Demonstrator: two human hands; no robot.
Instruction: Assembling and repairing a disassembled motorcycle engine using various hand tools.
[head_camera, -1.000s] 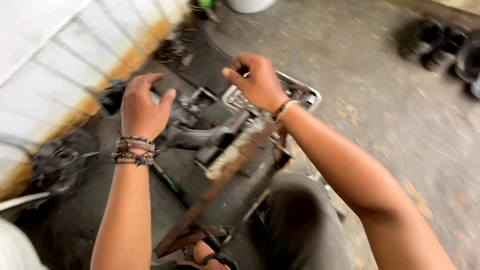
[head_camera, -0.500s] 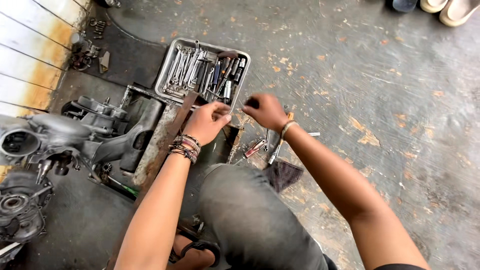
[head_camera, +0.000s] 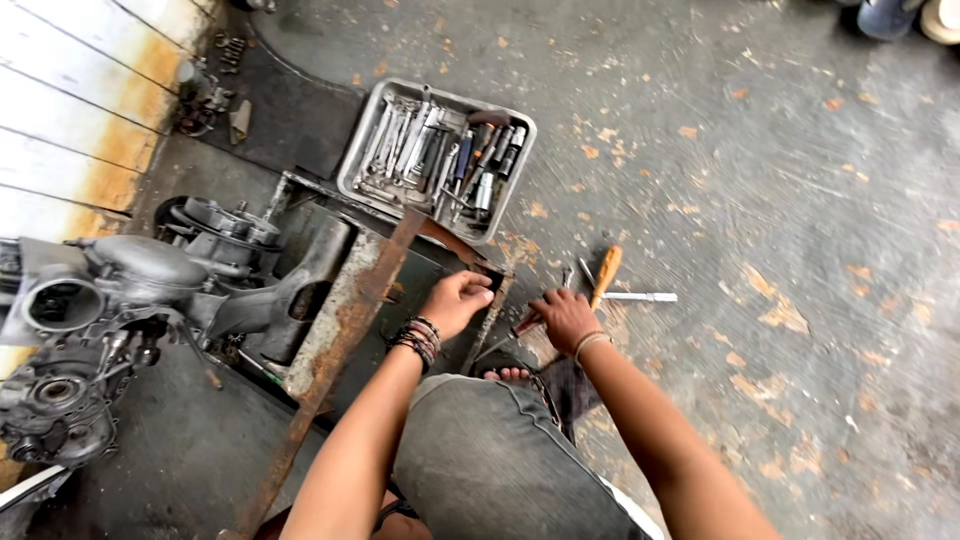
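In the head view, we see our left hand (head_camera: 457, 300) at the centre of the frame, fingers curled shut on the edge of a rusty metal frame (head_camera: 350, 300) that lies on the floor (head_camera: 780, 180). Our right hand (head_camera: 563, 318) sits just right of it, closed around a dark tool handle (head_camera: 522, 325) near the frame's corner. A long rusty bar (head_camera: 330, 370) runs diagonally from lower left up across the frame. Just right of the right hand lie a wooden-handled screwdriver (head_camera: 605, 275) and a metal rod (head_camera: 640, 296). At upper centre a metal tray (head_camera: 518, 170) holds wrenches (head_camera: 405, 140). At the left edge sits a grey engine block (head_camera: 130, 290). Our bent knee in grey jeans (head_camera: 490, 460) fills the bottom centre, with bare toes (head_camera: 508, 375) showing just above it.
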